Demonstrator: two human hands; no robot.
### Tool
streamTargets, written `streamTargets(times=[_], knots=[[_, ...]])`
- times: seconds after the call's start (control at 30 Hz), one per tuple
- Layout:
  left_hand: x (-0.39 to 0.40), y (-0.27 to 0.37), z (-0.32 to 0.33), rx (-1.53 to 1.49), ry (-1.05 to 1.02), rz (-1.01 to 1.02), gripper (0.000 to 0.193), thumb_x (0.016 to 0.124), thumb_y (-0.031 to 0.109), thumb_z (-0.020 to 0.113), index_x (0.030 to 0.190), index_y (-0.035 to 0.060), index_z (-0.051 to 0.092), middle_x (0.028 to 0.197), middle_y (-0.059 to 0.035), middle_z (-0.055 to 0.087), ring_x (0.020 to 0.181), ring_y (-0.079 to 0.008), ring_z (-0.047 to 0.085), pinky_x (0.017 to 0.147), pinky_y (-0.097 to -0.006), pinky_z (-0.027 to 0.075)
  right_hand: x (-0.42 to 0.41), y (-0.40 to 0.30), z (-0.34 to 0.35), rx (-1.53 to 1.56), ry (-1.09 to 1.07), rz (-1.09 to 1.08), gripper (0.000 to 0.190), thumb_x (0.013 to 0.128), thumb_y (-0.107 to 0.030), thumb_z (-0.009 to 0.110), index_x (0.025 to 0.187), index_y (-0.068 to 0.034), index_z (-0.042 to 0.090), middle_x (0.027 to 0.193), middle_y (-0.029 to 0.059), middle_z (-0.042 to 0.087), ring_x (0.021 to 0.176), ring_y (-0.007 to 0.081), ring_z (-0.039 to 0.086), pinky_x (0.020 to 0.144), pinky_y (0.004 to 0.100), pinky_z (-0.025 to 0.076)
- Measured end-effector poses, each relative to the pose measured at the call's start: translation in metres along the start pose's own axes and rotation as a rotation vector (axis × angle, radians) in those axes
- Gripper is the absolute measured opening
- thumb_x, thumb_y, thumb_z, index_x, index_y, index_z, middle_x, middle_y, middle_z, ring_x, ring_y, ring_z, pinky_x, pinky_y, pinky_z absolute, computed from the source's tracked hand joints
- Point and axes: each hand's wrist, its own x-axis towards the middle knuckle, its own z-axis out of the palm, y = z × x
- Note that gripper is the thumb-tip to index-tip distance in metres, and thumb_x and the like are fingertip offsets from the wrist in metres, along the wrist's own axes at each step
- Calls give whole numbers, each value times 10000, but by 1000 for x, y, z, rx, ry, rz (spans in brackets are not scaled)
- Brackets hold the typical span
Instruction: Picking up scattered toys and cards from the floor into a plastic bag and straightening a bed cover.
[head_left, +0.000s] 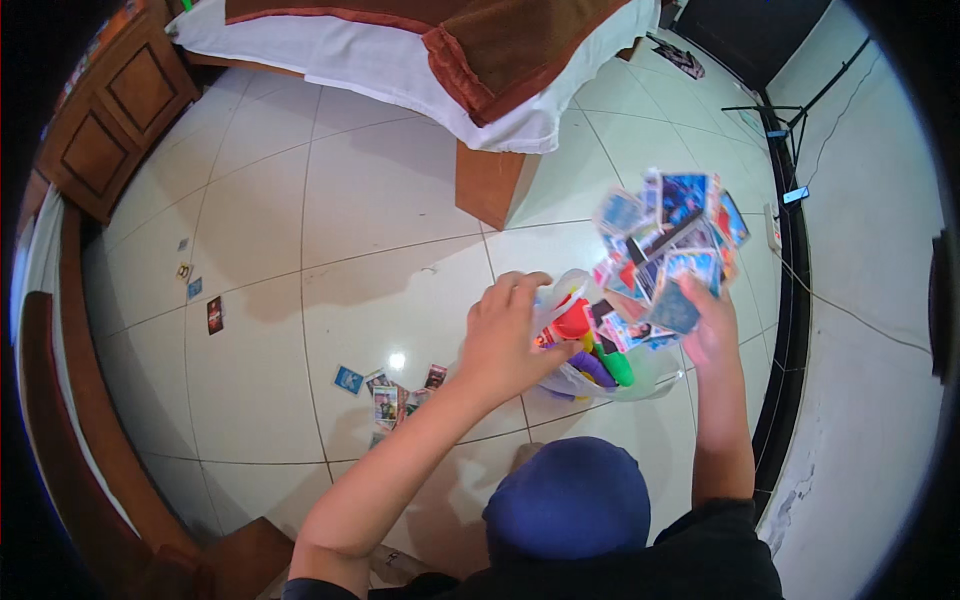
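Observation:
My right hand (709, 322) grips a big loose bunch of picture cards (682, 259) over a clear plastic bag (652, 379). A dark strip lies across the cards, and their edges are slightly blurred. Inside the bag I see colourful plastic pieces, among them a red one (572, 321), a green one (616, 366) and a purple one (591, 367). At the bag's left side is my left hand (510, 337), fingers spread and thumb apart. Whether it touches the plastic is unclear. The cards hide part of the bag's mouth.
Several loose cards (386, 403) lie on the tiled floor left of my left forearm, with more cards (215, 315) farther left. A bed (375, 64) with a wooden leg (487, 184) stands ahead. At right, a cable (862, 322) runs along the white wall (862, 420).

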Motion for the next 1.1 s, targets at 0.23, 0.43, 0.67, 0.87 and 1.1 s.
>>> streamTargets(times=[0.23, 0.43, 0.67, 0.87, 1.1], knots=[[21, -13, 29, -155, 86, -40, 163, 727, 123, 599, 757, -17, 522, 620, -106, 512, 557, -230, 503, 561, -296, 411, -25, 25, -43, -1007, -156, 159, 398, 710, -144, 653, 1048, -12, 490, 984, 94, 566, 861, 211, 584, 740, 310, 470], [28, -3, 20, -486, -14, -173, 118, 809, 94, 523, 775, -16, 499, 646, -49, 500, 628, -97, 451, 590, -251, 395, -5, 74, 10, -1643, -410, -46, 511, 659, -214, 632, 1106, -28, 470, 1083, 174, 516, 966, 328, 513, 769, 359, 453], [28, -9, 8, -591, -181, -130, 134, 840, 129, 517, 854, -3, 522, 741, -37, 537, 687, -82, 463, 652, -243, 397, 0, 57, 23, -1593, -552, -141, 504, 671, -203, 636, 1119, -56, 456, 1109, 141, 486, 983, 329, 485, 802, 394, 419], [25, -28, -8, -617, -221, -208, 214, 819, 136, 543, 988, 9, 510, 849, -47, 538, 813, -105, 496, 753, -252, 404, -9, 59, 25, -1602, -731, 22, 313, 696, -148, 616, 979, -39, 536, 888, 148, 572, 831, 308, 549, 727, 390, 439], [-51, -140, -49, -265, 166, -388, 304, 788, 160, 566, 1050, 28, 487, 1009, -85, 529, 940, -171, 511, 804, -296, 419, -31, 72, 100, -476, -930, 346, 232, 841, -197, 530, 1004, -38, 487, 776, 20, 535, 701, 81, 518, 608, 226, 433]])
